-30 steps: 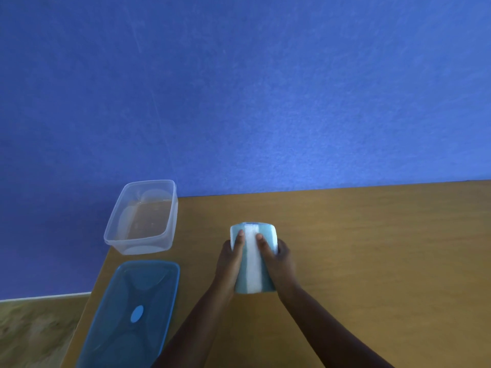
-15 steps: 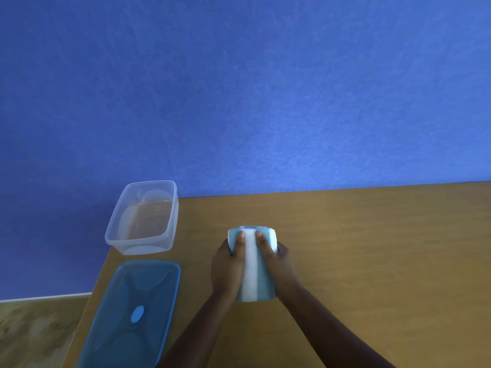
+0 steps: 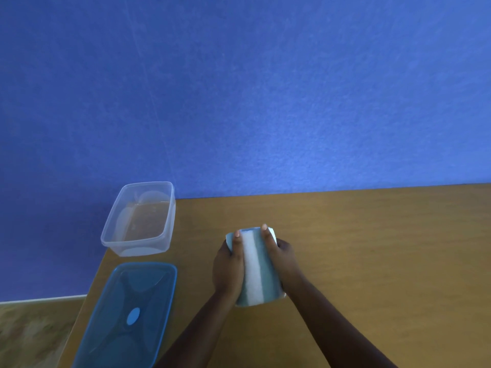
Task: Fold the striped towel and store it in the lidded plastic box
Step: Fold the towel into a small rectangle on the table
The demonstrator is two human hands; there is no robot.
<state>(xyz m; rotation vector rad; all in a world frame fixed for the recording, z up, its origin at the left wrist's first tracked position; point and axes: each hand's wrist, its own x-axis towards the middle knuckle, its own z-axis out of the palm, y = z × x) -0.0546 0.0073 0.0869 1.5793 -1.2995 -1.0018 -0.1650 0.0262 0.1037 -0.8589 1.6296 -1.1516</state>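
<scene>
The striped towel (image 3: 255, 269), white and teal, is folded into a narrow thick bundle on the wooden table (image 3: 372, 248). My left hand (image 3: 229, 269) grips its left side and my right hand (image 3: 282, 258) grips its right side, fingers reaching over the far end. The clear plastic box (image 3: 138, 247) stands open at the table's far left corner, with nothing inside. Its blue lid (image 3: 127, 314) lies flat in front of the box, along the left edge.
A blue wall (image 3: 239, 88) rises directly behind the table's far edge. The table's left edge runs beside the lid, with patterned floor (image 3: 32, 335) below it. Bare wood stretches to the right of my hands.
Both hands slid a little along the towel, fingertips now at its far end, and the bundle shifted slightly toward me. Box and lid have not moved.
</scene>
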